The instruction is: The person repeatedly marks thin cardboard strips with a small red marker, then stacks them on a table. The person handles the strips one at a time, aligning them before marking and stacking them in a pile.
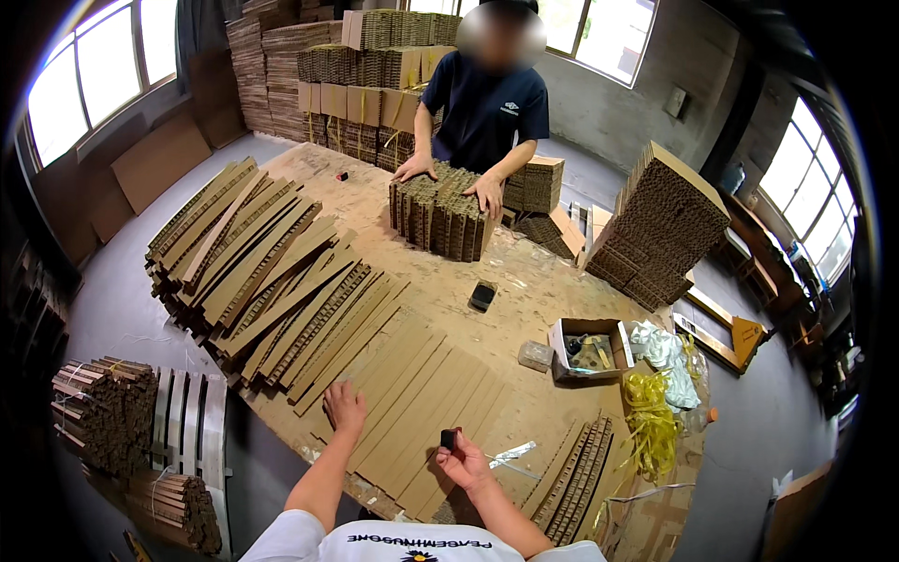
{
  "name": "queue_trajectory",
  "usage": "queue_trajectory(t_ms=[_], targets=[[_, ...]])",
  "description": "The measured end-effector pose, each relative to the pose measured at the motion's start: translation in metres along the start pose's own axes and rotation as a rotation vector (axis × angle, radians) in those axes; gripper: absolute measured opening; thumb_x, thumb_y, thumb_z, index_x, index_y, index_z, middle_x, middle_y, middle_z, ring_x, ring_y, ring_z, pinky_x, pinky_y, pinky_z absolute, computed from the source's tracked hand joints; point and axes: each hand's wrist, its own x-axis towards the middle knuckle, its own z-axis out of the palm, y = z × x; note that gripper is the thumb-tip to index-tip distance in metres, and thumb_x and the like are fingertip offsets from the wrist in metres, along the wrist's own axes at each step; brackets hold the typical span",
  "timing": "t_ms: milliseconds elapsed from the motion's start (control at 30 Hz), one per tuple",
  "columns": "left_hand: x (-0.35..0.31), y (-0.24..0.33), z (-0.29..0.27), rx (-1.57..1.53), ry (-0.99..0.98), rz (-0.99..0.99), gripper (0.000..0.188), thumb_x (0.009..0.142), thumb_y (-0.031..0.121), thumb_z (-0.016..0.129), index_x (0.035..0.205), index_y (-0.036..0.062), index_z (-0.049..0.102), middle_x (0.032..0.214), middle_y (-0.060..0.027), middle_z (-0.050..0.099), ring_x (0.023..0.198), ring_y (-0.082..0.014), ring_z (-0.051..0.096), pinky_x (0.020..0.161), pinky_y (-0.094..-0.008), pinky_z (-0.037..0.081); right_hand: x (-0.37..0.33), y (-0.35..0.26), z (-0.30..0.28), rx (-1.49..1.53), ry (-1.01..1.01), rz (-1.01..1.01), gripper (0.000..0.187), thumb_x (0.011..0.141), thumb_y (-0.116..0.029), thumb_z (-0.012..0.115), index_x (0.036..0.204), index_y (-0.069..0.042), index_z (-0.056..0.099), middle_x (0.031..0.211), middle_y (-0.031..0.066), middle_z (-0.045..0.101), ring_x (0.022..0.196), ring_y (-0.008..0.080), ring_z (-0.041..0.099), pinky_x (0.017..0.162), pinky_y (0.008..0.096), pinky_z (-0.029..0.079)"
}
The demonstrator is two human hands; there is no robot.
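Between the fingers of my right hand (462, 462) is a small dark block (449, 438), held upright over the near side of a flat row of cardboard strips (421, 403). These strips lie side by side in front of me on the table (534, 328). My left hand (345, 409) rests at the left edge of the row, fingers stretched out and holding nothing. Beyond it, a long heap of honeycomb cardboard strips (272, 272) fans across the left of the table. More honeycomb strips (576, 478) lie to the right of my right hand.
Across the table a person presses both hands on a honeycomb cardboard block (440, 211). A black-topped item (482, 297), a clear container (536, 355), an open box of tools (590, 351) and yellow strapping (648, 421) lie rightward. A tall cardboard stack (660, 225) stands beyond the right edge.
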Motion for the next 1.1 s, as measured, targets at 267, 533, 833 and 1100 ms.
queue_trajectory(t_ms=[267,533,833,1100], targets=[[-0.011,0.012,-0.001,0.014,0.096,0.129,0.044,0.086,0.022,0.074,0.124,0.007,0.057,0.12,-0.0115,0.054,0.12,-0.0327,0.048,0.102,-0.0485,0.04,-0.013,-0.005,-0.018,-0.068,0.07,-0.098,0.018,0.1,-0.022,0.066,0.108,-0.006,0.067,0.099,0.0091,0.068,0.085,0.0256,0.061,0.076,0.0401,0.055],[-0.014,0.019,-0.001,0.101,0.111,0.136,0.041,0.088,0.021,0.071,0.124,0.0056,0.057,0.119,-0.0128,0.054,0.119,-0.0336,0.049,0.101,-0.0484,0.04,-0.015,-0.008,-0.008,0.031,0.048,-0.108,0.02,0.102,-0.023,0.062,0.111,-0.006,0.067,0.098,0.0087,0.069,0.086,0.0249,0.064,0.076,0.038,0.055],[-0.011,0.025,0.006,0.196,0.029,0.077,0.036,0.091,0.026,0.066,0.12,0.006,0.059,0.115,-0.0168,0.059,0.114,-0.0362,0.054,0.099,-0.0508,0.044,0.014,-0.005,-0.027,0.002,0.071,-0.055,0.019,0.102,-0.02,0.063,0.117,-0.008,0.063,0.103,0.0088,0.069,0.086,0.0243,0.066,0.072,0.039,0.058],[-0.01,0.013,-0.009,0.036,0.132,0.161,0.043,0.091,0.021,0.068,0.129,0.0026,0.057,0.121,-0.0141,0.058,0.114,-0.0351,0.053,0.098,-0.0488,0.042,0.099,-0.023,0.06,-0.431,0.101,-0.012,0.02,0.103,-0.02,0.062,0.117,-0.006,0.06,0.103,0.0062,0.067,0.089,0.0169,0.065,0.077,0.0327,0.057]])
